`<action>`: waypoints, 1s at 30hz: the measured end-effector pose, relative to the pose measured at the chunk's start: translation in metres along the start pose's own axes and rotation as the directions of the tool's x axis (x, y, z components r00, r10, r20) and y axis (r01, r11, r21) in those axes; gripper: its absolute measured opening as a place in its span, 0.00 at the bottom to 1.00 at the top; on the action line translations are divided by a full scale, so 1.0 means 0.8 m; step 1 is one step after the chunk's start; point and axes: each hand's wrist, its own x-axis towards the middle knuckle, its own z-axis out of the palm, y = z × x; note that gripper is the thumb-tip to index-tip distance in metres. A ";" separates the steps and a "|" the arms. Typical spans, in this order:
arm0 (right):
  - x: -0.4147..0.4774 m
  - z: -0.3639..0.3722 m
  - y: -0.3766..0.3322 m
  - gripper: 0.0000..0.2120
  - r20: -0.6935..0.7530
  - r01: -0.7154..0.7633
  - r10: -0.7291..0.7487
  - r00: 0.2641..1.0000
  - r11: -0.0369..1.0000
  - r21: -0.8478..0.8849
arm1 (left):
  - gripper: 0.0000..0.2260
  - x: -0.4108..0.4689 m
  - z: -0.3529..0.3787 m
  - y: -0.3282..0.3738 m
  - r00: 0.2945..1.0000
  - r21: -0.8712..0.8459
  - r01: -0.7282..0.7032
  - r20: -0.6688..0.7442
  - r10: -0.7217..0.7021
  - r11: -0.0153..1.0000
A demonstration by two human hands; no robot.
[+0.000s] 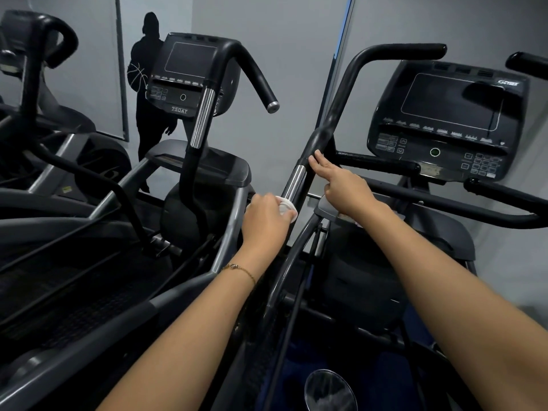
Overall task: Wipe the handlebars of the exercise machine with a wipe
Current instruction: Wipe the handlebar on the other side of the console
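Handlebar (329,120) of the nearer machine: its long axis rises from lower centre, leaning up and rightward, with the top bending right. Left hand (267,223) clasps a white wipe (287,206) against the bar just below the chrome sleeve (293,182). Right hand (345,186) rests extended fingers on the black section above it.

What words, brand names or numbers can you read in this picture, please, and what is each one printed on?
"750AT": on the lower front edge of the left machine's console.
"CYBEX": a stylised logo at the top right corner of the right machine's console, slightly blurred.
The button and programme labels on both consoles are too small to read.
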 end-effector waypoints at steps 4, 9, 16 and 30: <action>-0.013 0.007 -0.015 0.33 -0.075 0.079 -0.086 0.994 0.993 -0.086 | 0.08 -0.020 -0.004 -0.014 1.000 0.015 -0.001 0.020 0.000 1.000; -0.021 0.020 -0.031 0.32 -0.082 0.079 -0.084 0.993 0.995 -0.053 | 0.10 -0.012 -0.012 0.006 0.998 -0.076 0.005 0.069 0.000 0.997; -0.026 0.003 -0.030 0.33 -0.037 0.058 -0.062 0.997 0.993 -0.107 | 0.10 -0.003 -0.024 0.023 0.991 -0.058 -0.016 0.134 0.024 0.998; -0.020 0.018 -0.018 0.34 -0.097 0.071 -0.069 0.993 0.997 0.009 | 0.05 -0.008 -0.007 0.013 1.000 -0.054 0.009 0.024 -0.008 0.999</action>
